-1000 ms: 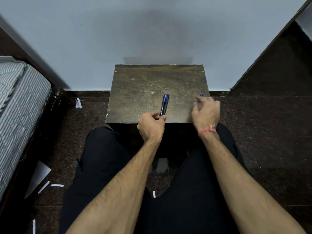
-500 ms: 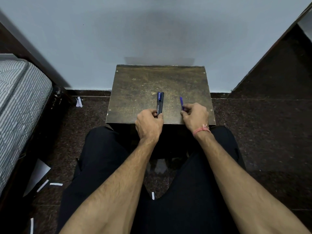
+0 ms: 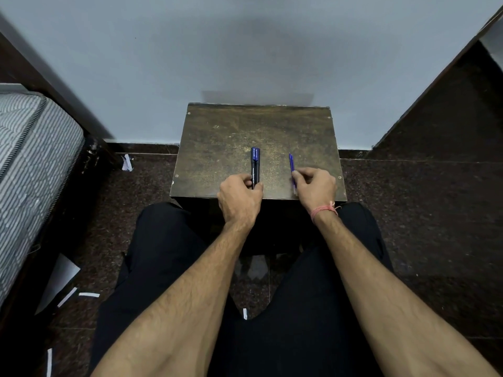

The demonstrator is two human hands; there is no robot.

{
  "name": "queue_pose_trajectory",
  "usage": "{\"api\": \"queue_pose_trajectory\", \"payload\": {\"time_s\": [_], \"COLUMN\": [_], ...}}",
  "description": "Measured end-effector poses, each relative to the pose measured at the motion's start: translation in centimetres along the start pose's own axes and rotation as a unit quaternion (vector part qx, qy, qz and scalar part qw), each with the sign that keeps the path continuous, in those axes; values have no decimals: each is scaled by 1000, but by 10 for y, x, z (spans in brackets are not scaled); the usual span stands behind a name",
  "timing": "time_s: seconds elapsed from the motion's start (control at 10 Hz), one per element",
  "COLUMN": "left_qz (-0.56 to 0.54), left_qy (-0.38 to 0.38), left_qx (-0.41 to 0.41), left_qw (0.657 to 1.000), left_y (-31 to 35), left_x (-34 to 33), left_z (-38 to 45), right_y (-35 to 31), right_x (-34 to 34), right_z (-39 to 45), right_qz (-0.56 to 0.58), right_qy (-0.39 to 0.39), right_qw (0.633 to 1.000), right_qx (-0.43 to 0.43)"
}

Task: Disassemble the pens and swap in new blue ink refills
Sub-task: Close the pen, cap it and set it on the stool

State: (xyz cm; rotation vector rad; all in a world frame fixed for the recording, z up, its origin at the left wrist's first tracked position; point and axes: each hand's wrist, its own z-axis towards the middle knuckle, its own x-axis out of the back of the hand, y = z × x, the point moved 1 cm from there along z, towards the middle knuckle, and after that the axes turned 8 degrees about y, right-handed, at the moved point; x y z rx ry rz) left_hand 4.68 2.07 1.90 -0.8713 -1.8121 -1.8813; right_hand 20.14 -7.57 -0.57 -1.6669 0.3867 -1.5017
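Hands on two pens and a refill at a small wooden table.

Head view: the left hand point(image 3: 239, 198) pinches the near ends of two black pens point(image 3: 255, 167) with blue caps, which lie side by side, touching, on the brown table point(image 3: 217, 137) and point away from the person. The right hand point(image 3: 315, 186), with a pink thread point(image 3: 324, 210) around the wrist, holds a thin blue refill point(image 3: 291, 164) between thumb and fingertips; the refill lies just right of the pens, apart from them, its tip pointing toward the wall. Paper scraps point(image 3: 88, 295) lie on the dark floor at left, beside a striped mattress point(image 3: 32, 148).
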Motion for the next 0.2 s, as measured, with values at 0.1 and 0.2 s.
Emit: {"api": "queue_pose_trajectory", "payload": {"time_s": [0.1,0.2], "left_qz": [-10,-15], "left_qy": [7,9], "left_qx": [-13,-26], "left_qw": [1000,1000], "left_y": [-4,-8], "left_x": [2,7], "left_z": [-2,-2], "right_y": [7,9], "right_x": [0,2], "right_z": [2,2], "right_qz": [44,73], "right_qy": [-2,-10], "right_qw": [998,995], "right_qx": [-39,-64]}}
